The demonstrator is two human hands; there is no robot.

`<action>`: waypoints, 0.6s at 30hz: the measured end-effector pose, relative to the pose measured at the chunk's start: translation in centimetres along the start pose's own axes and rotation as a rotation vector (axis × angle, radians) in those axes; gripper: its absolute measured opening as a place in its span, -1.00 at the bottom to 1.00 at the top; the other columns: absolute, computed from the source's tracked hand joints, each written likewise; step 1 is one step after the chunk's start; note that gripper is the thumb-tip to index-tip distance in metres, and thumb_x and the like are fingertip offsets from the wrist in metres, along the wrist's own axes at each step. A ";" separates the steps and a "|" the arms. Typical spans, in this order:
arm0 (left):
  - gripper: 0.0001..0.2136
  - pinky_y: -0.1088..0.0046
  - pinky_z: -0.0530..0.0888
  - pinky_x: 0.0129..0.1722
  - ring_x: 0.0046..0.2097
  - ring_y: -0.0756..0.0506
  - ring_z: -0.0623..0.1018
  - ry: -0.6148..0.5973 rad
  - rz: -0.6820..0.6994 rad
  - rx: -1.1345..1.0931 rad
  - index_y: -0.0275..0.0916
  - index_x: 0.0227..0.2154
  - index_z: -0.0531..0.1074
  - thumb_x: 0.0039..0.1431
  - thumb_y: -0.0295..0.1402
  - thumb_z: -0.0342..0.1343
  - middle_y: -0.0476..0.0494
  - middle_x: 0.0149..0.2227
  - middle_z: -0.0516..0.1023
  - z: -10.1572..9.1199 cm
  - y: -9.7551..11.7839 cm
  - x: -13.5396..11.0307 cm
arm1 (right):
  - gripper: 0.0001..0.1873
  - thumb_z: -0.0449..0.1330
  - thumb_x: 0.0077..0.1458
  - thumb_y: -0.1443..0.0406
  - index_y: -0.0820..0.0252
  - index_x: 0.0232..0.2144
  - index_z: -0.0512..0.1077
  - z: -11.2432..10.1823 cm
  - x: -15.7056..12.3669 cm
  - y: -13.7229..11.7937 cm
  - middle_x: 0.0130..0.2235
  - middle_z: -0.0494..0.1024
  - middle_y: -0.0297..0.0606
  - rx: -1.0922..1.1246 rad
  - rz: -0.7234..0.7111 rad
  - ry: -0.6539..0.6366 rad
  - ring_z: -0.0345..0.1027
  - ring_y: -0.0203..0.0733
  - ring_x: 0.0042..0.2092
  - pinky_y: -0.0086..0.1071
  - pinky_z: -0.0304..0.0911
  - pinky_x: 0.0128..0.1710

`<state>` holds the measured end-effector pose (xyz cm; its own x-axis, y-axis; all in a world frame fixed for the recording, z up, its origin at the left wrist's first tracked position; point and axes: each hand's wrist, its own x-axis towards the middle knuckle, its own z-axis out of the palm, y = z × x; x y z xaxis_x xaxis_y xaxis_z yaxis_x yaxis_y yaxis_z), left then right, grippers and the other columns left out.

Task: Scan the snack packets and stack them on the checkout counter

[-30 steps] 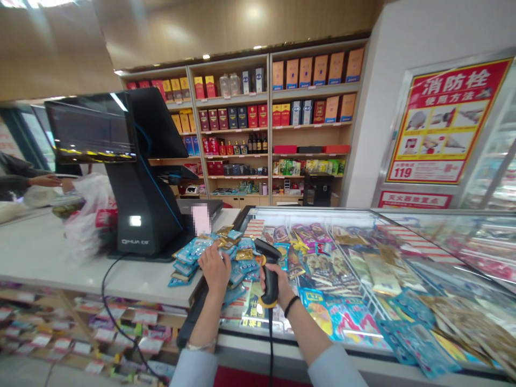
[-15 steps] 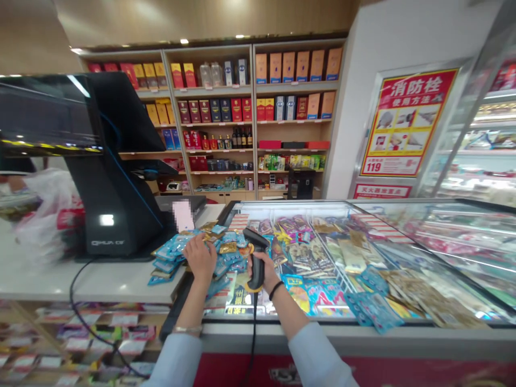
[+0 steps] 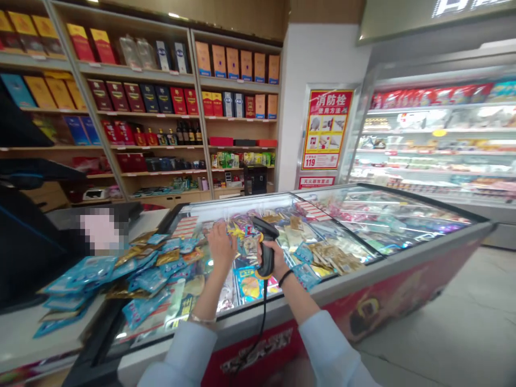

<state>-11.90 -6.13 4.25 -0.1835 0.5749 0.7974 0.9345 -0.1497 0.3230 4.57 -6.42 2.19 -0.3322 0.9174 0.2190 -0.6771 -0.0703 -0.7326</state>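
The person wears pale blue sleeves, the left sleeve (image 3: pixel 179 352) and the right sleeve (image 3: pixel 332 349) alike in colour, each plain and softly creased. Both end partway along the forearm, leaving the wrists uncovered. A thin, light-coloured bracelet (image 3: pixel 202 320) circles the left wrist; its finer detail is too blurred to read. A narrow black band (image 3: pixel 285 278) rings the right wrist. Both hands, left hand (image 3: pixel 221 246) and right hand (image 3: pixel 278 259), are bare.

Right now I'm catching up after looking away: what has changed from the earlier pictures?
The view has turned right. The left hand has moved right from the packet pile, over the freezer; the right hand has carried the scanner rightward, toward the gold packets. The scanner stays gripped; the pile looks unchanged.
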 end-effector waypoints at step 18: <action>-0.68 0.26 0.36 0.01 -0.03 -0.17 0.42 -0.392 0.095 -0.350 -0.31 -0.05 0.28 0.10 -0.49 -0.01 -0.27 -0.12 0.41 11.3 10.1 -2.7 | -0.80 0.21 -0.07 0.21 0.14 -0.35 0.35 -16.8 -5.6 -13.0 -0.59 0.36 -0.46 -0.106 -0.246 0.284 0.21 -0.35 -0.66 -0.48 0.21 -0.68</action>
<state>1.45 -0.14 -0.38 0.0880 0.7932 0.6026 0.7716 -0.4368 0.4624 26.32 -4.07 -0.33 0.0369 0.9749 0.2198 -0.6371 0.1924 -0.7464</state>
